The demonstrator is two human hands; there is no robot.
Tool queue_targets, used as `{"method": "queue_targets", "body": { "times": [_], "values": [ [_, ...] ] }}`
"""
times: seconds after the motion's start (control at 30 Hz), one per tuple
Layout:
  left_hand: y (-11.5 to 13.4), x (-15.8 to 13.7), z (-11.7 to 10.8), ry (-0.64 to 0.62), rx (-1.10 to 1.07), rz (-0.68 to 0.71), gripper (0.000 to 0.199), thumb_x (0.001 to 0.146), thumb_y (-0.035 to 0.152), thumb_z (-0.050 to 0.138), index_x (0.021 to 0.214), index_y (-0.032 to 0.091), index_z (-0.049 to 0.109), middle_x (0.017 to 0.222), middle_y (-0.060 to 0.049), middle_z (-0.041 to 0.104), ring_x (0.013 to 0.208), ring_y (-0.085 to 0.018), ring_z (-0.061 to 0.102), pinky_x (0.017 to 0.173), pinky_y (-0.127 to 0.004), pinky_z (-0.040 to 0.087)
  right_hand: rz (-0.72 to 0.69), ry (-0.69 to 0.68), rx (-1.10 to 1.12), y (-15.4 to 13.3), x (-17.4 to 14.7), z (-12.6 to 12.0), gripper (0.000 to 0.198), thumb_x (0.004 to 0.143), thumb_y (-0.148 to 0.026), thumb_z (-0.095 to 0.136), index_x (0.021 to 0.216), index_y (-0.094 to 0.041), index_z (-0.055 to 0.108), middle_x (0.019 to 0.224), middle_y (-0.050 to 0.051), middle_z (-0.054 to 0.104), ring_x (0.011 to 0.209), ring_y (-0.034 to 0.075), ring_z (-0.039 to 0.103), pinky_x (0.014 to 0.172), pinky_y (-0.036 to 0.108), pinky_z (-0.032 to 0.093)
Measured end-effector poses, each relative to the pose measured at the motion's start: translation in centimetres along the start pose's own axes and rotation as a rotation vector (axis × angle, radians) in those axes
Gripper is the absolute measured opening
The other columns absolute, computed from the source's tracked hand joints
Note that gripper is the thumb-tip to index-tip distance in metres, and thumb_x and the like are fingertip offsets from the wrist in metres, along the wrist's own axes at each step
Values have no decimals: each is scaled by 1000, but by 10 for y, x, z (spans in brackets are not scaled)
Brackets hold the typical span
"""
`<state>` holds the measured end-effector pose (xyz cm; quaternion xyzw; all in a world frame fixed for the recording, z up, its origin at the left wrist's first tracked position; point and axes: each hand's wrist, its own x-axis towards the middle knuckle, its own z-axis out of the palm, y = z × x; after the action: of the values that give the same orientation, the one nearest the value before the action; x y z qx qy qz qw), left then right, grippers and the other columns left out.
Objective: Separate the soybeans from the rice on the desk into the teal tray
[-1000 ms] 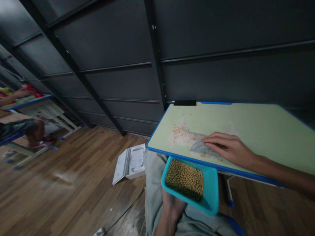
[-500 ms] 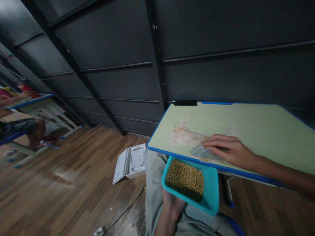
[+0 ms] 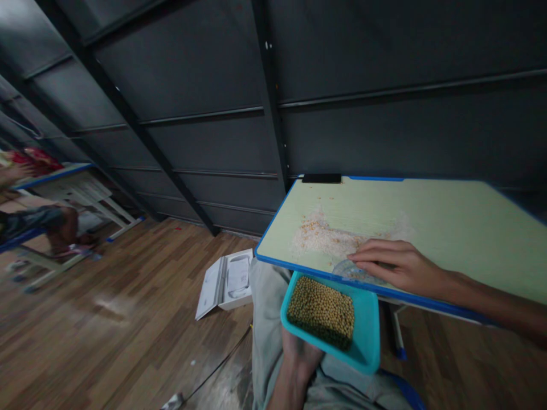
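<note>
My left hand (image 3: 301,350) supports a turquoise plastic tray (image 3: 368,336) from below, its fingers hidden under it. Round tan beans (image 3: 322,310) fill much of the tray, which sits just under the desk's near edge. On the desk, my right hand (image 3: 397,263) presses a clear protractor (image 3: 348,272) flat, its fingers together over the right part of it. The protractor's curved edge reaches the blue rim above the tray. Beyond it spreads a pile of white rice-like grains (image 3: 329,239) with orange-yellow bits (image 3: 310,225) mixed in.
The pale green desk (image 3: 453,228) has a blue rim. A black flat object (image 3: 321,179) lies at its far edge. An open white box (image 3: 233,279) and a cable (image 3: 217,367) are on the wooden floor. Another person (image 3: 38,222) sits at a desk at far left.
My right hand has drawn the protractor slightly toward the near edge. Yellow pieces that lay before it on the rim are no longer visible there. The tray stays in place.
</note>
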<state>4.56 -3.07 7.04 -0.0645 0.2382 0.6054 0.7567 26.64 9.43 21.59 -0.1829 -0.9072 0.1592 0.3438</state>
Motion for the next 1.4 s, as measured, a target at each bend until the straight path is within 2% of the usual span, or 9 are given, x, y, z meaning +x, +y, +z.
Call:
{"method": "queue_targets", "body": {
  "times": [0.2, 0.4, 0.53, 0.8, 1.03, 1.27, 1.4],
  "values": [
    [0, 0, -5, 17, -43, 12, 30, 92, 32, 58, 112, 24, 79, 116, -11, 79, 125, -40, 64, 103, -59, 52, 104, 66, -81, 3, -2, -1, 26, 101, -26, 59, 120, -27, 77, 111, 6, 78, 100, 21, 74, 87, 36, 62],
    [0, -1, -3, 23, -35, -1, 31, 92, 33, 58, 113, 24, 79, 120, -10, 78, 121, -41, 67, 100, -59, 54, 133, 141, -112, 6, -2, 0, 25, 101, -25, 60, 119, -26, 76, 109, 7, 77, 97, 21, 73, 84, 36, 61],
    [-1, -1, -1, 24, -39, -12, 33, 92, 36, 58, 113, 23, 79, 122, -11, 77, 121, -42, 67, 100, -59, 55, 131, 105, -103, 8, -3, 0, 24, 101, -25, 60, 119, -25, 76, 110, 7, 77, 98, 21, 73, 85, 36, 61],
    [-1, -1, -2, -23, -60, 5, 30, 91, 30, 59, 113, 24, 79, 122, -9, 77, 125, -40, 64, 103, -57, 53, 90, 73, -68, 3, -2, 0, 25, 100, -25, 61, 118, -27, 77, 109, 5, 78, 99, 20, 74, 86, 34, 62],
    [-1, -1, -1, 0, -59, 10, 31, 91, 29, 60, 116, 23, 78, 124, -10, 77, 127, -40, 63, 105, -57, 52, 61, 46, -63, 3, -1, -1, 24, 100, -23, 61, 119, -25, 77, 110, 5, 78, 100, 18, 73, 88, 32, 60],
    [-1, 1, -1, 16, -45, 20, 24, 91, 29, 61, 100, 19, 81, 107, -11, 81, 123, -39, 65, 103, -56, 53, 33, 33, -69, 5, -3, 0, 23, 101, -21, 61, 120, -24, 74, 112, 5, 77, 102, 18, 72, 89, 33, 59],
    [-1, 0, 0, 16, -50, 18, 24, 91, 29, 61, 99, 19, 82, 108, -11, 81, 123, -39, 66, 103, -55, 53, 23, 26, -71, 5, -3, 0, 23, 101, -21, 61, 120, -25, 74, 111, 5, 77, 102, 19, 72, 88, 33, 59]
  ]
}}
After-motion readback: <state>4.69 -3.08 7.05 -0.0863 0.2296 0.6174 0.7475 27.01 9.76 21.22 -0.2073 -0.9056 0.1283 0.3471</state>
